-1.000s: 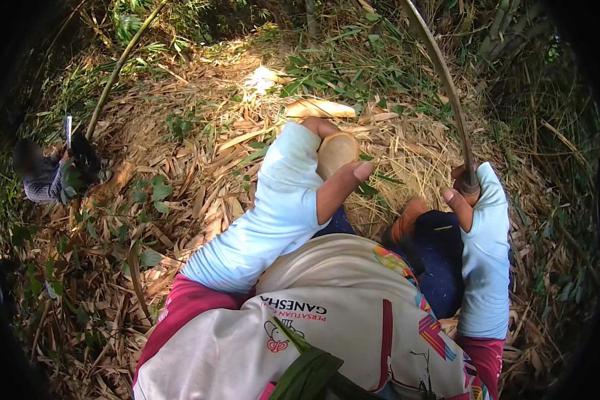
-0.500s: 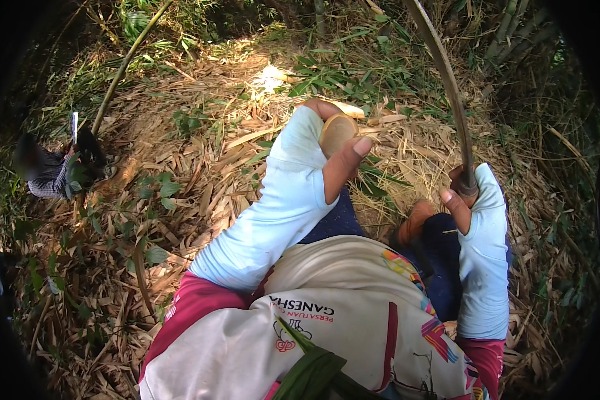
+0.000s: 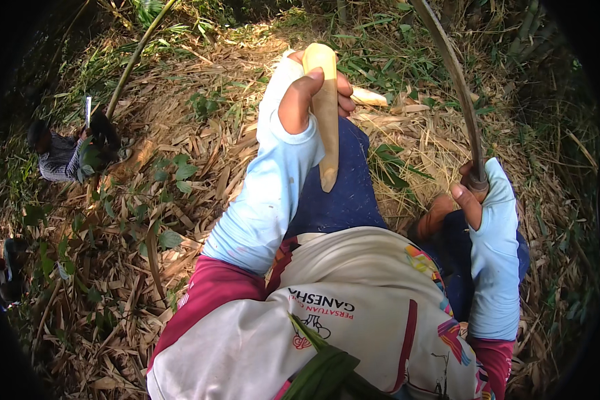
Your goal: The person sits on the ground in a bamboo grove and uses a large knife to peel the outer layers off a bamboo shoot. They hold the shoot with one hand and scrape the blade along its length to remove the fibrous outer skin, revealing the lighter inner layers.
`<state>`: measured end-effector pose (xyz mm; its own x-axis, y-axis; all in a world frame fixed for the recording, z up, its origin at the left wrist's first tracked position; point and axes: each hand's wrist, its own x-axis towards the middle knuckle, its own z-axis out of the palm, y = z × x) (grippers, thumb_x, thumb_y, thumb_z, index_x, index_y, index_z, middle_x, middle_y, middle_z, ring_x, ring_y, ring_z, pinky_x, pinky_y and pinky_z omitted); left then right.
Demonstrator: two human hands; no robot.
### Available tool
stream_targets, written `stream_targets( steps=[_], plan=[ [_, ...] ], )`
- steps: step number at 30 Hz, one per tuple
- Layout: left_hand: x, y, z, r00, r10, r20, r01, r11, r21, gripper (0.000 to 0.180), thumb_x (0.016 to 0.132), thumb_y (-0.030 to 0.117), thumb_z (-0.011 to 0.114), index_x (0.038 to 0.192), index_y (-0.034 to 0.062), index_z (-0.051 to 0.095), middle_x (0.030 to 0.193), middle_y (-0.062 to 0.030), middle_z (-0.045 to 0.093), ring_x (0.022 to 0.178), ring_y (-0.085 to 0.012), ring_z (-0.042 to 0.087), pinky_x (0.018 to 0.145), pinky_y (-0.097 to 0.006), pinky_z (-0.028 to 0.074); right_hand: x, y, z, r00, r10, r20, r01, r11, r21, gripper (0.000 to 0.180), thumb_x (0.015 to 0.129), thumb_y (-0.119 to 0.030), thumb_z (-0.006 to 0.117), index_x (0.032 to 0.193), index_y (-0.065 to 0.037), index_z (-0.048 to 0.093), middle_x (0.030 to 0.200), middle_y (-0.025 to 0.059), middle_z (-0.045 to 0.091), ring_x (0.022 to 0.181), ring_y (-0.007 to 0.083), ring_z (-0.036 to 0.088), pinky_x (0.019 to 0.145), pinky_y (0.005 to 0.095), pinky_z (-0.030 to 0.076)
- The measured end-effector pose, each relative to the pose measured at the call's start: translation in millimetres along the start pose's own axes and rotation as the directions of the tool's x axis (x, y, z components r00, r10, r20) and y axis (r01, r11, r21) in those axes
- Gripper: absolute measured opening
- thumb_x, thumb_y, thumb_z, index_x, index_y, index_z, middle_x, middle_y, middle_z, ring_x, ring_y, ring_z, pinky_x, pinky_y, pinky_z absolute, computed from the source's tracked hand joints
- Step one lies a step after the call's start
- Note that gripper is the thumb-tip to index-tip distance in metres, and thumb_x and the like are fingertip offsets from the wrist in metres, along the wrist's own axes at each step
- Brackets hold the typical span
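Observation:
My left hand (image 3: 305, 95) is closed round a pale yellow wooden wedge (image 3: 325, 110), thumb across its face. The wedge has a broad rounded top and narrows to a blunt point, hanging over my left knee in blue trousers (image 3: 343, 200). At the right, my right hand (image 3: 472, 203) grips the lower end of a machete (image 3: 457, 77). Its long, slightly curved dark blade stands up and away toward the top edge. The blade and the wedge are well apart. Light blue sleeves cover both palms.
Dry bamboo leaves (image 3: 200, 167) litter the ground. Another pale wood piece (image 3: 369, 97) lies beyond my left hand. A slim pole (image 3: 130, 63) leans at the far left, near a seated person (image 3: 63, 155) in a checked shirt. Green undergrowth (image 3: 380, 50) borders the far side.
My left hand has moved away from my body and turned the wedge, so its long face shows instead of its round end. My right hand still grips the machete in nearly the same pose.

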<state>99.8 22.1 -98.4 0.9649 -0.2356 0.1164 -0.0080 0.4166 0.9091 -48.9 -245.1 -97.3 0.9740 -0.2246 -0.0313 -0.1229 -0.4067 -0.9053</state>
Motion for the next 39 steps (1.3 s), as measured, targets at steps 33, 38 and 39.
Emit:
stream_targets(
  steps=[33, 38, 39],
  plan=[
    [-58, -8, 31, 0.915, 0.102, 0.389, -0.183, 0.967, 0.175, 0.054, 0.082, 0.04, 0.078, 0.118, 0.0064, 0.055, 0.098, -0.0009, 0.054, 0.085, -0.0079, 0.051, 0.076, -0.023, 0.042, 8, -93, 22, 0.721, -0.625, 0.298, 0.667, 0.509, -0.545, 0.023, 0.066, -0.011, 0.076, 0.087, -0.009, 0.067, 0.068, 0.0066, 0.059, 0.06, 0.0261, 0.063, 0.054, 0.0373, 0.05],
    [-67, 5, 39, 0.918, -0.072, 0.39, -0.023, 0.972, 0.234, 0.046, 0.092, 0.039, 0.071, 0.116, 0.0042, 0.053, 0.114, -0.0059, 0.056, 0.096, -0.0106, 0.056, 0.087, -0.028, 0.048, 1, -86, 23, 0.796, -0.55, 0.252, 0.586, 0.598, -0.546, 0.022, 0.066, -0.013, 0.075, 0.086, -0.01, 0.067, 0.069, 0.0053, 0.06, 0.063, 0.0251, 0.062, 0.059, 0.0373, 0.049],
    [-69, 7, 42, 0.922, -0.101, 0.374, -0.005, 0.962, 0.272, 0.048, 0.092, 0.04, 0.071, 0.117, 0.0042, 0.052, 0.116, -0.0064, 0.056, 0.099, -0.0117, 0.057, 0.089, -0.029, 0.048, 0, -84, 24, 0.799, -0.546, 0.25, 0.581, 0.597, -0.553, 0.023, 0.065, -0.013, 0.075, 0.086, -0.011, 0.067, 0.07, 0.0051, 0.06, 0.064, 0.0253, 0.062, 0.06, 0.0376, 0.049]
  ],
)
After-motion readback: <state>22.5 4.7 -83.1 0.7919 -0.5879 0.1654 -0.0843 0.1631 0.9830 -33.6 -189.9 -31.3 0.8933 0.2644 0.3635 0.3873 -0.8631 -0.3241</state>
